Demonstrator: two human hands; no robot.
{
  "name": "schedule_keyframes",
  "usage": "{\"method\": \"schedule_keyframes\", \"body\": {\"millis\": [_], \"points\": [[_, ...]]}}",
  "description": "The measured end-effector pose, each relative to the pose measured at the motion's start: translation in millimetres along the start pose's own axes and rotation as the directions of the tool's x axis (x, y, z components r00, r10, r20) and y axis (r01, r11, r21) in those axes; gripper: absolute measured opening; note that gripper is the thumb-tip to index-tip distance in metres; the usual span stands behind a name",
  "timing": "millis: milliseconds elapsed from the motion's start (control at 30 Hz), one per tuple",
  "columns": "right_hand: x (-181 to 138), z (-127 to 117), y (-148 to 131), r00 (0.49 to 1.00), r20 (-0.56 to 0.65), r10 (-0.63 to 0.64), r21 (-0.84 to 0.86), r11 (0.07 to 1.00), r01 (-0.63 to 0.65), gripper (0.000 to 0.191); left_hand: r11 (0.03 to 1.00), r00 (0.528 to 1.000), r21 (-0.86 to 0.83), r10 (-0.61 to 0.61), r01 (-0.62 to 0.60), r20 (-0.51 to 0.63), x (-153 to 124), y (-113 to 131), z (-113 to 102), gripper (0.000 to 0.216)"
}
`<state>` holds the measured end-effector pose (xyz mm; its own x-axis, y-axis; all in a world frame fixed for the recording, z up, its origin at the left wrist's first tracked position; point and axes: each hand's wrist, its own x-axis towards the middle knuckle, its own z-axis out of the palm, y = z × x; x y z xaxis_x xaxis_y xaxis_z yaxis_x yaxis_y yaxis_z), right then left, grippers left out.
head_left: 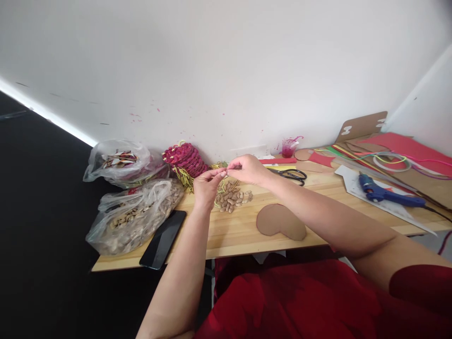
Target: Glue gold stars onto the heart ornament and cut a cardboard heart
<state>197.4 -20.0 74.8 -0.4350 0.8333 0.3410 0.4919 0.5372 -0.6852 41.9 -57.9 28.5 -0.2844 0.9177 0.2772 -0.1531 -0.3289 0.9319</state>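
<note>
My left hand (207, 187) and my right hand (249, 170) meet fingertip to fingertip above the table. Both are closed in a pinch, and whatever lies between the fingers is too small to make out. Just below them is a loose pile of tan shells (231, 200), resembling pistachio shells, with yellowish string or wire around it. A heart-shaped piece of brown cardboard (278, 221) lies flat near the front edge, below my right forearm. Left of my hands sits a stack of magenta shell-like pieces (187, 159) with yellow-green strands.
Plastic bags (130, 221) of shells and a black phone (163, 239) occupy the left end. Black scissors (294, 175) and a cup of pink liquid (288, 148) are behind my right arm. A blue glue gun (384, 193) rests on a white board at right, near coloured sheets (416, 146).
</note>
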Motion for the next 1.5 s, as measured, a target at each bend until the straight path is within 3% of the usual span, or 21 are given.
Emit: {"method": "schedule_keyframes", "body": {"millis": [167, 333, 533, 667, 767, 967, 1233, 1400, 1500], "points": [[2, 0, 0, 0.999, -0.004, -0.043, -0.104, 0.994, 0.042, 0.015, 0.998, 1.0, 0.064, 0.011, -0.011, 0.01, 0, -2, -3, 0.025], [3, 0, 1, 1.0, 0.006, -0.009, -0.093, 0.996, 0.01, 0.015, 0.999, 0.999, 0.0, -0.037, 0.037, -0.031, -1, -4, 1, 0.025], [8, 4, 17, 0.997, 0.06, 0.043, 0.152, 0.987, -0.052, 0.037, 0.98, 0.985, -0.112, -0.169, 0.165, -0.033, 11, 16, 4, 0.034], [14, 4, 34, 0.986, 0.075, 0.15, 0.375, 0.912, -0.168, 0.042, 0.973, 0.985, -0.155, -0.174, 0.169, -0.019, 29, 44, -1, 0.03], [21, 0, 50, 0.984, 0.052, 0.168, 0.414, 0.893, -0.175, 0.04, 0.967, 0.985, -0.197, -0.171, 0.164, -0.023, 41, 62, -8, 0.024], [32, -11, 83, 0.985, 0.011, 0.175, 0.275, 0.946, -0.171, 0.04, 0.946, 0.981, -0.281, -0.184, 0.163, -0.053, 61, 84, -23, 0.019], [31, -26, 116, 0.97, -0.032, 0.242, -0.104, 0.964, -0.244, 0.031, 0.93, 0.974, -0.33, -0.205, 0.164, -0.095, 83, 103, -30, 0.023], [27, -41, 132, 0.952, -0.06, 0.299, -0.266, 0.915, -0.304, 0.016, 0.96, 0.977, -0.232, -0.184, 0.155, -0.11, 83, 99, -20, 0.02], [31, -48, 121, 0.954, -0.079, 0.288, -0.263, 0.918, -0.299, 0.019, 0.98, 0.983, -0.108, -0.175, 0.169, -0.048, 81, 92, -9, 0.013]]}}
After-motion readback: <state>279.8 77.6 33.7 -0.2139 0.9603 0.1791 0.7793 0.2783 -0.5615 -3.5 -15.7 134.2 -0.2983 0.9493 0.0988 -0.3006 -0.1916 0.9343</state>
